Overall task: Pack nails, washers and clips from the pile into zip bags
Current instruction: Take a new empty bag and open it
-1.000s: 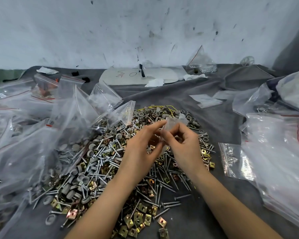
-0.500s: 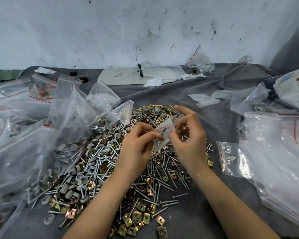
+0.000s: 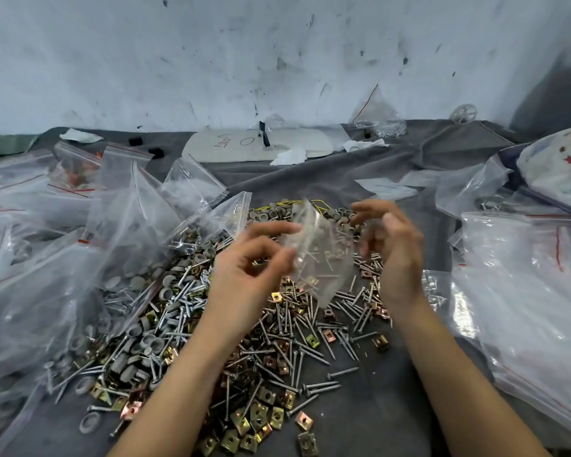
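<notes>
Now, pile (image 3: 277, 341): nails (image 3: 342, 373), grey washers (image 3: 149, 342) and brass-coloured clips (image 3: 258, 415), heaped on a grey cloth (image 3: 393, 410).
Zip bag (image 3: 323, 258): small and clear, held in the air above the pile's far half (whether the nails seen through it lie inside or behind, I cannot tell).
Left hand (image 3: 251, 258): thumb and forefinger pinch the bag's left edge.
Right hand (image 3: 394, 255): just beside the bag's right edge, blurred, fingers loosely curved and clasping nothing.
Large bags (image 3: 63, 258): heaped left of the pile; more lie at the right.
</notes>
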The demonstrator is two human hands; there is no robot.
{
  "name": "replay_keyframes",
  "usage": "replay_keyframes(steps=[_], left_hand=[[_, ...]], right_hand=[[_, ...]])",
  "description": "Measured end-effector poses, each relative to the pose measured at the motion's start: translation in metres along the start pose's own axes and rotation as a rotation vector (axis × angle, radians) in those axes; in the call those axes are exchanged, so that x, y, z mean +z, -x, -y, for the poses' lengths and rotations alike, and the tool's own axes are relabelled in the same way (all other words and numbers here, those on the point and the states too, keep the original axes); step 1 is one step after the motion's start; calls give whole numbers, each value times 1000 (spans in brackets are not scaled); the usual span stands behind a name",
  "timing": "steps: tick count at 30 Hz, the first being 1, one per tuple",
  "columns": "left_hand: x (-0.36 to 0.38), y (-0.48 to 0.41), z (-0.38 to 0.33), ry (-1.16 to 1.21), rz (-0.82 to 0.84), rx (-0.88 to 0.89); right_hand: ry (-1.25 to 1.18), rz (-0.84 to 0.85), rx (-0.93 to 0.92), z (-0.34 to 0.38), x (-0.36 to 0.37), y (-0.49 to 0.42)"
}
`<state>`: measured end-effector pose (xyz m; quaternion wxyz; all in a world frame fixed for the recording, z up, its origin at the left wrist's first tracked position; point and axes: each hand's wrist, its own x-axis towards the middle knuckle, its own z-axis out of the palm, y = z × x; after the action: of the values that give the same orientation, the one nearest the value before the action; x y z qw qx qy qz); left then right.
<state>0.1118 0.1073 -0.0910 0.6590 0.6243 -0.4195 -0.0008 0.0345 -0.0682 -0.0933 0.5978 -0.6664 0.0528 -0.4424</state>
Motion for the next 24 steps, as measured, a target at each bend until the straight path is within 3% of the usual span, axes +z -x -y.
replay_keyframes(steps=[2, 3, 6, 9, 15, 18, 22, 24], left_hand=[[-8, -3, 1, 270, -139, -115], [-12, -5, 4, 373, -192, -164], [-16, -9, 9, 514, -267, -240], [-14, -11, 11, 491, -255, -243], [-10, -8, 3, 616, -162, -292], [-13, -5, 4, 691, -138, -399], [-18, -6, 0, 1107, 147, -554], [-15, -3, 6, 832, 103, -548]], right_hand=[[188, -63, 98, -4, -5, -6], [363, -15, 143, -7, -8, -8], [800, 393, 301, -15, -12, -9], [877, 699, 444, -17, -11, -2], [867, 805, 397, -17, -12, -2], [847, 798, 379, -21, -13, -2], [731, 686, 399, -20, -14, -4], [711, 599, 387, -20, -14, -4]])
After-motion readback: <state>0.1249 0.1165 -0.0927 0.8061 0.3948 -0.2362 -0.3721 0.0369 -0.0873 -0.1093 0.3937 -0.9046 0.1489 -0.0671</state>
